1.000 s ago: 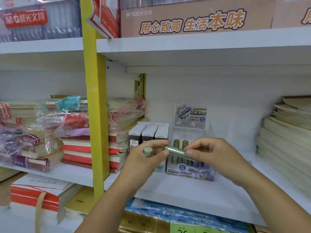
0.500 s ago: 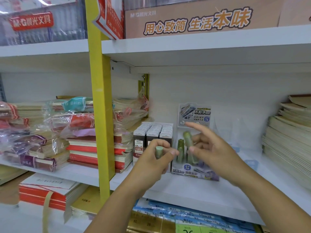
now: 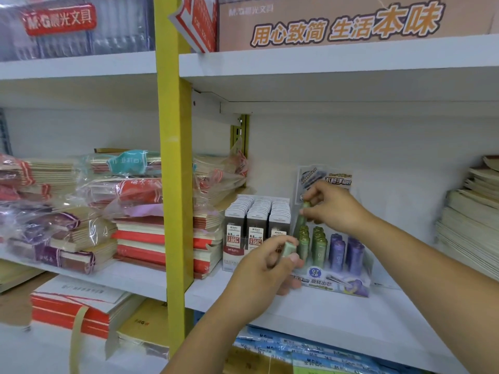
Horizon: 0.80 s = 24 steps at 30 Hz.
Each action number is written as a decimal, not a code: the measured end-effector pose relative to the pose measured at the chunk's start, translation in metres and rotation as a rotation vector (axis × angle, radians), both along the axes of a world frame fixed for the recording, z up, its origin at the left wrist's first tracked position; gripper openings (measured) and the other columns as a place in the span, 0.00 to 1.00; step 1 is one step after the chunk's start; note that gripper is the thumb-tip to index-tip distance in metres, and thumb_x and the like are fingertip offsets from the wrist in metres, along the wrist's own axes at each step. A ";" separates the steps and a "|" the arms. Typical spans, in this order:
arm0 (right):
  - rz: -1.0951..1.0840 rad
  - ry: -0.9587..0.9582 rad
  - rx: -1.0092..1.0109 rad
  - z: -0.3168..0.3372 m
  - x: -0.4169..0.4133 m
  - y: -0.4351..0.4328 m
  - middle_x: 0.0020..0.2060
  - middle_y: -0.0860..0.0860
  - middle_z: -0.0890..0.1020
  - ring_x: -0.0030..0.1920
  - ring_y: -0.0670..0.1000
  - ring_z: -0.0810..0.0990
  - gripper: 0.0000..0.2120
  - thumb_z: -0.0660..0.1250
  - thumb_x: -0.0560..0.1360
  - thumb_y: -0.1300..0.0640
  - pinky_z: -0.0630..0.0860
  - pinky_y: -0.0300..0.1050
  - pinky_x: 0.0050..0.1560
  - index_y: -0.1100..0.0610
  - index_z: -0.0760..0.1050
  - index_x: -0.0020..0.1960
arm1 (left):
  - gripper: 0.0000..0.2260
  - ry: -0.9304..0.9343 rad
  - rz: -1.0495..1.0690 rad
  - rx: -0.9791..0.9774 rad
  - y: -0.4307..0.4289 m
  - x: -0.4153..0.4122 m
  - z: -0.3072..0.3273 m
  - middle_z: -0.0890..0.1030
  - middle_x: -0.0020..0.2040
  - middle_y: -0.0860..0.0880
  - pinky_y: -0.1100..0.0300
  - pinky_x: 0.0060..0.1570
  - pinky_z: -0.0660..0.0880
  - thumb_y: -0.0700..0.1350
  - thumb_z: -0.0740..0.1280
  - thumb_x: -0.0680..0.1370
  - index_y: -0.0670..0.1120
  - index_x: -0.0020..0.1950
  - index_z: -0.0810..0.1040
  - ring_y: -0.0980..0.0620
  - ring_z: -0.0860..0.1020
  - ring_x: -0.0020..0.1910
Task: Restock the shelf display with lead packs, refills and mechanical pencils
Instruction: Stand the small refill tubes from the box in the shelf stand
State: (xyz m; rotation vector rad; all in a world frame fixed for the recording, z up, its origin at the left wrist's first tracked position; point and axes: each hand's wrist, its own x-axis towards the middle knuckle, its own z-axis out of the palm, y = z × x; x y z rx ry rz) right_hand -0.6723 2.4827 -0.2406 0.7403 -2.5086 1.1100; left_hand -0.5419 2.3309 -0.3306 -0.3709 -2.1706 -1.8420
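Right hand [image 3: 334,209]: thumb and fingertips pinch the upper end of a green refill tube [image 3: 302,215]. The tube stands nearly upright, its lower end at the back of the left-hand green row in the display tray [image 3: 333,283]. Whether it is fully seated cannot be told.

Left hand [image 3: 264,279]: fingers are curled round a pale green tube [image 3: 287,248], whose top protrudes above the fist. The hand is in front of the tray's left corner, and its lower fingers are close to the tray front.

Display tray: clear plastic with a printed front panel and an upright backing card [image 3: 337,180] partly hidden behind the right hand. It holds upright green tubes [image 3: 318,242] on the left and purple tubes [image 3: 347,252] on the right, in rows running front to back.

Just beside the tray, on its left, is a box of lead packs [image 3: 256,225] in three rows, with front labels marked 0.5.

Both stand on a white shelf [image 3: 337,322]. A yellow upright [image 3: 175,171] divides this bay from the one to the left, where stacked red-spined notebooks [image 3: 151,241] and plastic-wrapped bundles [image 3: 54,211] lie. A pale paper stack [image 3: 472,228] occupies the right end of the shelf, well apart from the tray. A cardboard box [image 3: 351,22] sits on the shelf above. Blue packets [image 3: 310,349] lie on the level below.
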 end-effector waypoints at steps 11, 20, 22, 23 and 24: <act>0.030 -0.044 0.161 0.006 0.000 0.006 0.38 0.54 0.78 0.41 0.53 0.78 0.13 0.77 0.67 0.63 0.80 0.56 0.49 0.54 0.74 0.42 | 0.09 0.033 -0.002 -0.006 0.001 0.001 -0.003 0.86 0.51 0.52 0.62 0.39 0.78 0.46 0.64 0.82 0.60 0.59 0.75 0.51 0.85 0.39; 0.050 -0.085 0.341 0.000 0.005 0.006 0.43 0.48 0.83 0.47 0.49 0.80 0.05 0.66 0.78 0.54 0.75 0.43 0.49 0.52 0.79 0.45 | 0.09 -0.008 -0.003 -0.008 -0.001 0.001 -0.003 0.86 0.51 0.55 0.63 0.41 0.79 0.48 0.63 0.83 0.60 0.60 0.75 0.51 0.85 0.43; 0.043 -0.031 0.333 0.001 0.013 0.010 0.47 0.46 0.82 0.50 0.48 0.79 0.07 0.63 0.80 0.54 0.73 0.41 0.49 0.51 0.80 0.51 | 0.09 -0.024 -0.013 0.012 -0.002 0.002 -0.001 0.86 0.51 0.54 0.61 0.43 0.80 0.47 0.63 0.83 0.60 0.59 0.76 0.52 0.85 0.46; 0.026 0.045 0.280 0.000 0.019 0.013 0.49 0.44 0.80 0.52 0.46 0.78 0.09 0.62 0.81 0.55 0.70 0.39 0.51 0.51 0.80 0.56 | 0.10 -0.032 -0.021 0.035 -0.003 0.002 0.001 0.86 0.51 0.54 0.59 0.46 0.81 0.46 0.63 0.83 0.61 0.58 0.78 0.53 0.85 0.48; 0.006 0.129 0.179 -0.001 0.027 0.015 0.51 0.43 0.80 0.54 0.44 0.77 0.11 0.61 0.81 0.56 0.69 0.37 0.53 0.51 0.79 0.59 | 0.11 -0.043 -0.033 0.069 -0.004 0.003 0.002 0.86 0.51 0.53 0.57 0.48 0.82 0.45 0.64 0.83 0.61 0.57 0.79 0.53 0.84 0.50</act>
